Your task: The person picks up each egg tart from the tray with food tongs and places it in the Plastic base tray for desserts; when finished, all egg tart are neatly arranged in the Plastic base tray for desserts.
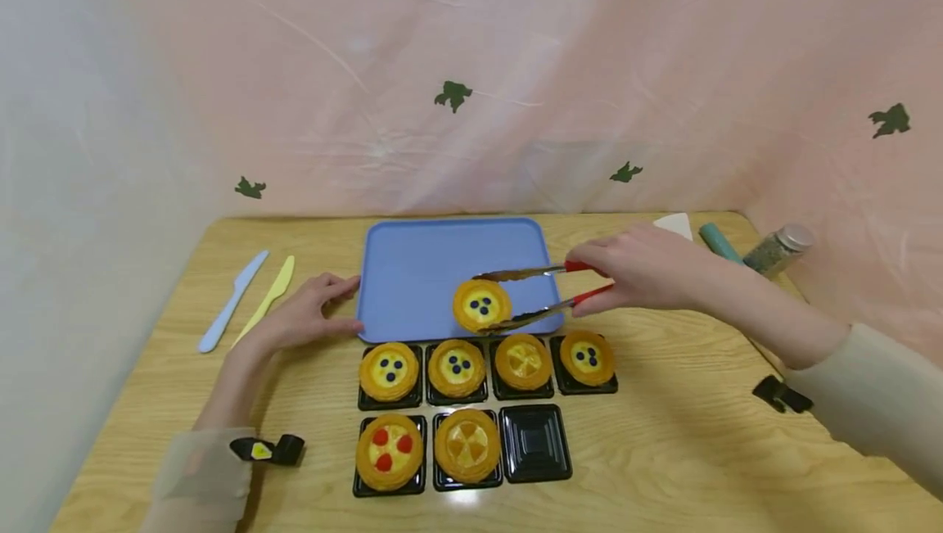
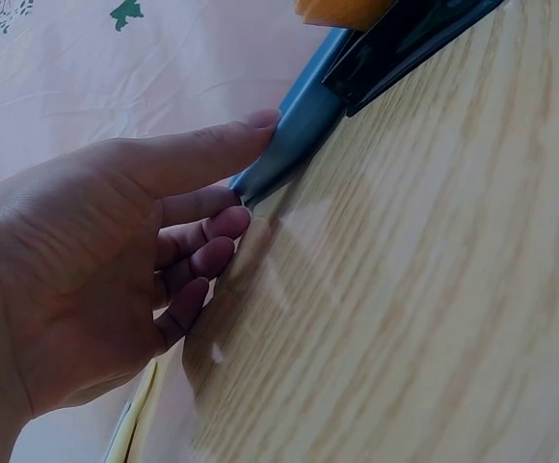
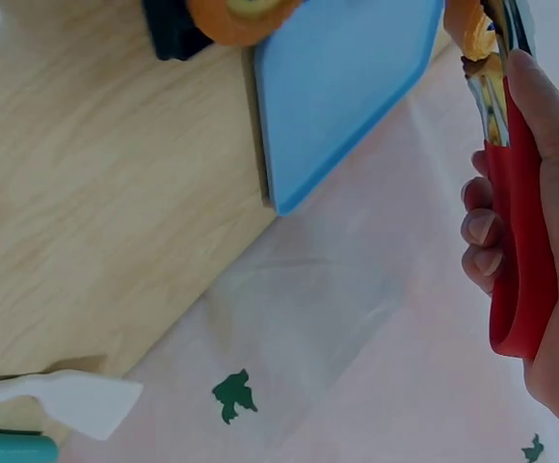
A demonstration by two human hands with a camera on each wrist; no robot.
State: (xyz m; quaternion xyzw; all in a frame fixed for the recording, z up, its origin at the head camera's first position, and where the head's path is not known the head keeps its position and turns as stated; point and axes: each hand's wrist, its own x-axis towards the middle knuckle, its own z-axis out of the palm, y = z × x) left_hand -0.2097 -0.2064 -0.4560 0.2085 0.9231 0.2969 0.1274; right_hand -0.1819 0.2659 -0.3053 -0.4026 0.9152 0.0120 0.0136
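My right hand (image 1: 648, 267) grips the red handles of a pair of metal tongs (image 1: 518, 274). Between the tongs' tips is a round tart (image 1: 482, 300) with dark blue berries, over the front right part of a blue tray (image 1: 427, 271). I cannot tell whether the tart touches the tray. In the right wrist view the red handle (image 3: 525, 251) lies across the palm. My left hand (image 1: 305, 316) touches the tray's left rim with thumb and fingertips spread apart. In the left wrist view the thumb (image 2: 212, 145) lies against the tray's edge (image 2: 304, 116).
Several tarts sit on black square holders in two rows before the tray, including a red-berry tart (image 1: 389, 453). One black holder (image 1: 534, 443) shows its ridged base. A blue knife (image 1: 232, 304) and yellow knife (image 1: 274, 291) lie left. A glass shaker (image 1: 777, 250) and white spatula (image 3: 72, 397) are at right.
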